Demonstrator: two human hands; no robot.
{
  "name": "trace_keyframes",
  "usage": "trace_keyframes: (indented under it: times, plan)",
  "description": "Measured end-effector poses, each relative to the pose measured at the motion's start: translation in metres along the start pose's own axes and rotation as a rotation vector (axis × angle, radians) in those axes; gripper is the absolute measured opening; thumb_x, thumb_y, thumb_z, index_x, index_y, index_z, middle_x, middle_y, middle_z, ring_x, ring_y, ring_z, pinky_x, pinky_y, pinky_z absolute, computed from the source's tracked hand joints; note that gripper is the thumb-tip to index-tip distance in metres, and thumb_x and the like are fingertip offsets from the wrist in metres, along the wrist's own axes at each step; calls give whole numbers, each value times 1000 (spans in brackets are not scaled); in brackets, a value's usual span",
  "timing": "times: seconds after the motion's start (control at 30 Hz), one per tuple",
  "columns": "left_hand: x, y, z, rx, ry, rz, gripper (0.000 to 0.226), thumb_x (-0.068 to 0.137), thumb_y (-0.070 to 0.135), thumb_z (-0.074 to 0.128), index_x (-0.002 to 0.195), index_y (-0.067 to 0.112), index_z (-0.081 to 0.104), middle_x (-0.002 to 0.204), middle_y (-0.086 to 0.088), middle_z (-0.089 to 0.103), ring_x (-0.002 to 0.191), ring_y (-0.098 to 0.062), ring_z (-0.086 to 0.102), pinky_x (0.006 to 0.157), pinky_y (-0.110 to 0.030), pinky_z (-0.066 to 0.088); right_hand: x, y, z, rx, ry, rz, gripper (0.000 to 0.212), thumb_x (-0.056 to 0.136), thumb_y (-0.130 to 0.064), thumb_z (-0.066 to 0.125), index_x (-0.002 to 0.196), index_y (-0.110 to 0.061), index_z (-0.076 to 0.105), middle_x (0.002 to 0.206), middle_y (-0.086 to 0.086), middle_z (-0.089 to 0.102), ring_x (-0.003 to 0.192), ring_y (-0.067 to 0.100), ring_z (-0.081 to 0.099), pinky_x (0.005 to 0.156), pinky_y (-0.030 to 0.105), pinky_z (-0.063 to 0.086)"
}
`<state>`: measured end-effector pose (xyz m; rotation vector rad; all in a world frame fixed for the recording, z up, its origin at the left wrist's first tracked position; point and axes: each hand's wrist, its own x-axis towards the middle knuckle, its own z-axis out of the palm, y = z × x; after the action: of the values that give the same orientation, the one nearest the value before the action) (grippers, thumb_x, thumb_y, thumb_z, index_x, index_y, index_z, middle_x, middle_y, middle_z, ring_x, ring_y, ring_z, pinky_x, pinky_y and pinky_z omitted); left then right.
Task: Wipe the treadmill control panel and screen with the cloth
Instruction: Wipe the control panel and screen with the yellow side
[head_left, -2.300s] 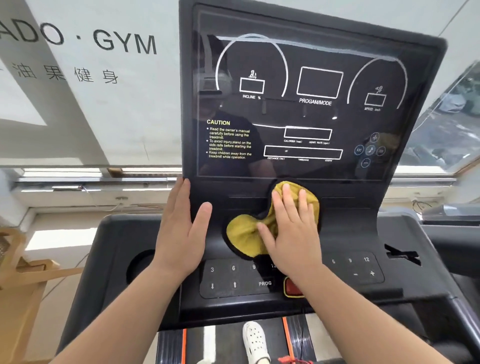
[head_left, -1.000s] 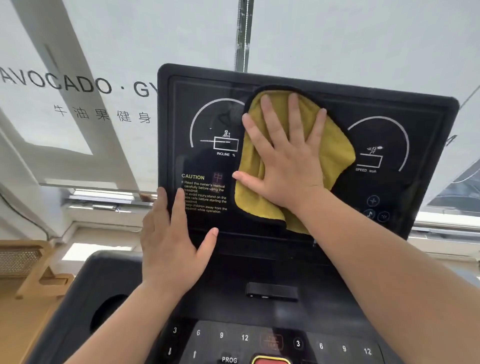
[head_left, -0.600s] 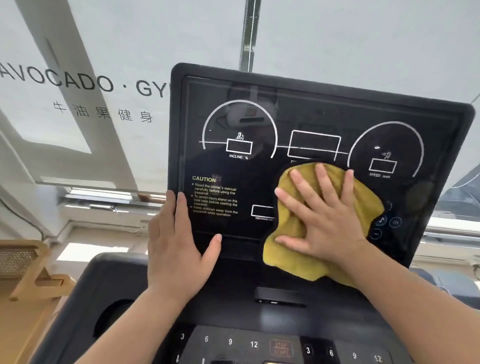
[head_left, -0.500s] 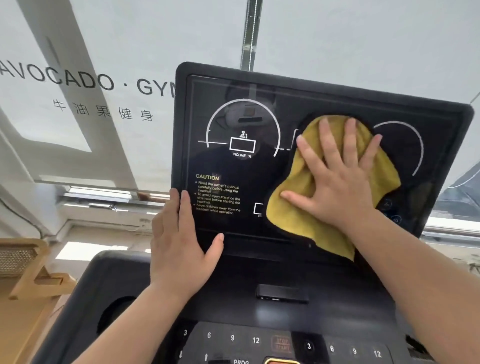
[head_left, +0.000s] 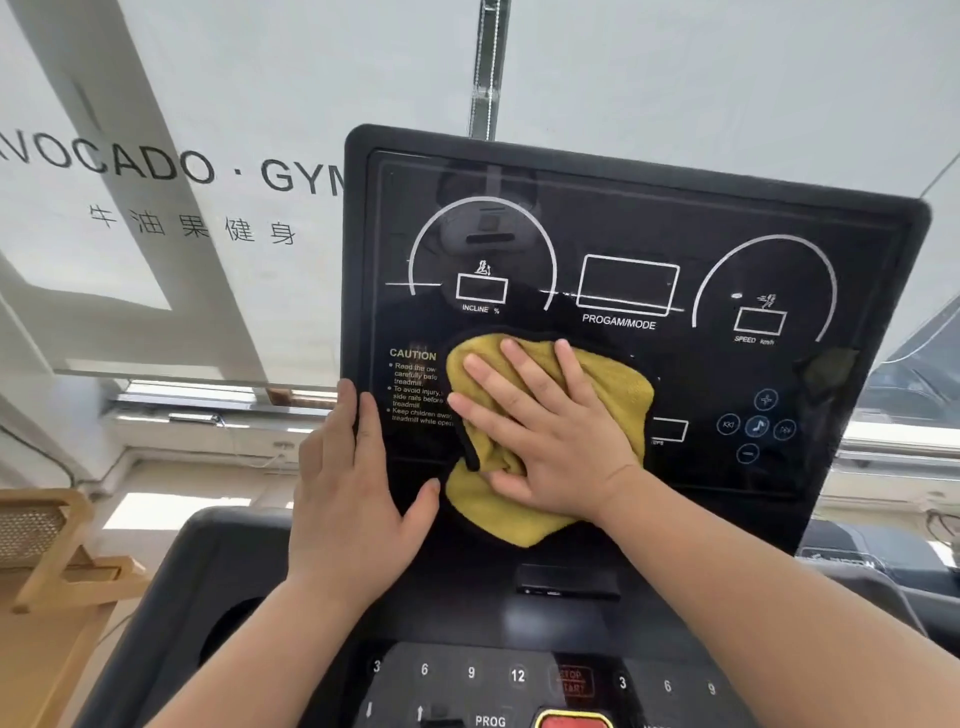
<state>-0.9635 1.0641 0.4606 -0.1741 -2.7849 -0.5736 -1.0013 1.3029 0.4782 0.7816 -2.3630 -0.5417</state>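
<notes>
Across the middle of the view stands the treadmill's screen (head_left: 623, 234), a big glossy black slab with rounded corners, tilted slightly, its glass printed with thin white arcs, rectangles and small lettering such as INCLINE, PROGAM/MODE and SPEED. Below it spreads the control panel (head_left: 519, 675), matte dark plastic with a smooth keypad of numbers, a PROG key and a red button edged in yellow at the bottom edge. A round recess sits in the console to the left. Low on the glass lies the cloth (head_left: 618, 384), mustard yellow, soft and nubbly, bunched into uneven folds with a dark trim showing; it covers the lower centre of the screen, hides part of the CAUTION text, and hangs onto the frame beneath. The right hand (head_left: 545, 431) presses flat on the cloth, fingers spread and straight, gripping nothing. The left hand (head_left: 348, 483) lies open against the screen's lower left edge, fingers together and pointing up, thumb splayed toward the cloth.
</notes>
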Motion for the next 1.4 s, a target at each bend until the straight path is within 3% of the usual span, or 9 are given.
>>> trace_keyframes:
  times: [0.17,0.27,0.4,0.53,0.67,0.77,0.93,1.13,1.4]
  plan:
    - [0,4,-2,-24,-7,-13,97,83,56,63,156,4,26,165,-12,16,138,-34,24,114,-50,34,-34,57,-10,-23,77,360,94,83,-79,57,160,-31,33,170,11,24,156,44,17,119,75,8]
    - [0,2,-3,-28,-20,-9,99,82,55,67,156,5,25,165,-11,16,138,-34,25,113,-50,35,-10,86,-27,22,16,641,103,82,-89,43,164,-31,20,172,18,6,156,50,2,118,76,-4]
    - [1,4,-6,-60,-24,-21,97,83,53,68,156,7,25,165,-9,16,140,-33,24,114,-49,33,56,84,-44,62,19,809,109,82,-92,33,166,-29,4,172,21,-3,155,53,-4,117,78,-1]
    - [2,11,-8,-104,-16,-61,96,84,55,66,156,6,27,165,-9,17,143,-33,21,119,-47,25,92,49,-45,66,26,716,102,87,-88,33,166,-28,9,173,17,0,156,49,-3,119,75,-1]
    - [0,12,-8,-55,-15,-83,101,78,63,56,156,4,28,164,-10,17,138,-37,27,115,-50,32,64,3,-24,83,34,366,82,95,-75,42,164,-36,20,174,5,9,159,40,2,123,69,1]
    - [1,14,-8,-52,-15,-97,102,76,62,58,155,3,28,163,-11,19,135,-38,29,112,-52,36,15,-6,-7,48,10,204,83,92,-71,53,163,-39,23,173,2,14,159,37,8,125,67,2]
    - [1,20,-7,-118,-22,-126,104,80,58,69,156,4,25,164,-10,15,140,-31,18,116,-47,30,-31,52,-10,13,44,446,90,87,-80,50,162,-36,26,172,7,14,158,43,7,123,69,3]
    - [1,13,-11,-164,-48,-74,100,83,56,66,158,8,20,165,-5,10,140,-26,13,119,-43,25,52,84,-41,88,46,867,99,88,-86,32,166,-32,3,173,15,-4,156,50,-6,120,73,-2]
    - [1,14,-18,-174,-66,-79,98,85,56,64,159,11,19,167,-2,7,145,-25,11,121,-42,19,88,8,-31,52,42,369,82,95,-77,38,164,-37,19,174,3,10,159,40,3,123,69,0]
